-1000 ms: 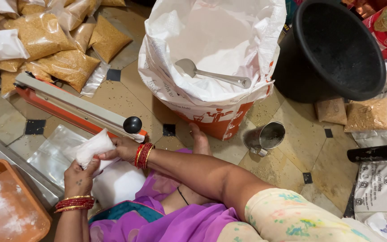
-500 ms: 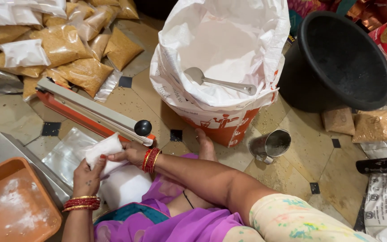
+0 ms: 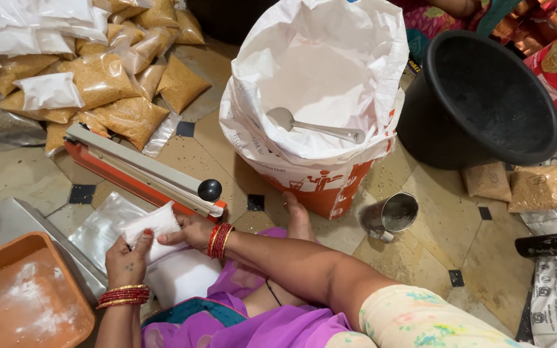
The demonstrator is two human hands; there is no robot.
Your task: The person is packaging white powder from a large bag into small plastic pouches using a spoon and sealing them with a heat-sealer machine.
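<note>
Both hands hold one small white pouch [image 3: 151, 227], a soft, pillow-shaped packet of clear plastic packed with white powder, low in the left part of the scene just in front of the heat sealer. The left hand [image 3: 126, 259] grips its near end, thumb pressed on top, with red and gold bangles at the wrist. The right hand [image 3: 191, 231] pinches the right edge, fingers curled under, with the same kind of bangles behind it. The pouch looks smooth and plump, slightly creased where the fingers press.

The heat sealer [image 3: 142, 172] is a long narrow bar with an orange base, a pale metal arm and a round black knob at its right end; it lies slanted on the tiled floor. Flat, glossy, empty plastic bags [image 3: 101, 222] lie under the pouch. Another filled white packet [image 3: 185, 276] rests on the purple cloth over the lap. At the near left sits an orange plastic tray [image 3: 8, 258] dusted with white powder.

Farther off, in the middle, stands a large woven white sack [image 3: 320, 96] with its rim rolled down, full of white powder, with a steel ladle [image 3: 314, 125] lying in it. A small steel cup [image 3: 391, 216] stands to its near right, and a wide black pot [image 3: 485, 96] to its right. Far left lies a heap of sealed packets of yellow-brown grain [image 3: 107, 84].
</note>
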